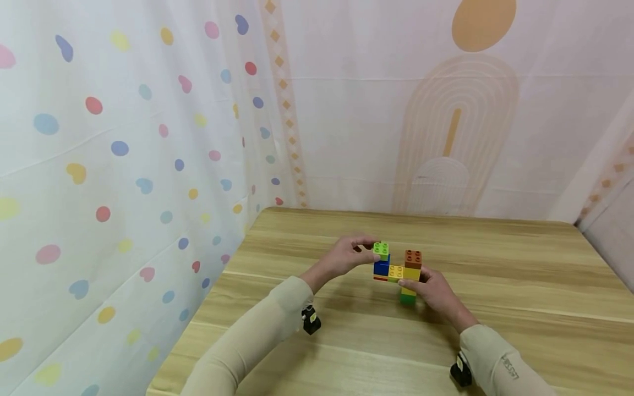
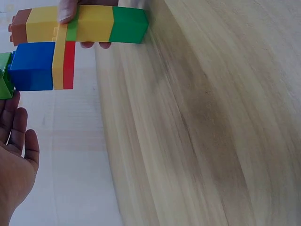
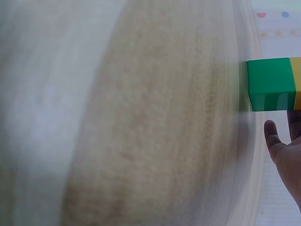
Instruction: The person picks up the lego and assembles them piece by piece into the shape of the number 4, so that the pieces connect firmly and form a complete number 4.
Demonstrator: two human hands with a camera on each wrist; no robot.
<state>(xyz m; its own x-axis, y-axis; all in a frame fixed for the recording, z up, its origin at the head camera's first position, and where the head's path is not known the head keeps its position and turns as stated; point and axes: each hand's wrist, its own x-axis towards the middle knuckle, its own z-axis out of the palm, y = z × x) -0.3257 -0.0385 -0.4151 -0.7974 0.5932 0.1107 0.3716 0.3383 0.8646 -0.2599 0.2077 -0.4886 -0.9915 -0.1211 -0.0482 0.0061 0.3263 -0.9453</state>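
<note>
Both hands are on one build of toy building bricks. My left hand (image 1: 344, 257) pinches the light green brick (image 1: 381, 251) on top of the left column. Beneath it come a blue brick (image 1: 381, 267), a thin yellow piece (image 2: 58, 66) and a thin red piece (image 2: 69, 66). The yellow piece bridges to the right column, which my right hand (image 1: 436, 291) grips around its middle. A brown brick (image 1: 413, 257) tops that column, with yellow bricks (image 2: 95, 24) below and a dark green brick (image 3: 272, 84) at the foot. Whether that foot touches the table cannot be told.
The wood-grain table (image 1: 366, 352) spreads beneath the hands. A dotted curtain (image 1: 119, 192) hangs along its left side, and a patterned curtain (image 1: 356, 137) hangs behind the far edge. Small black devices (image 1: 311, 320) are at both wrists.
</note>
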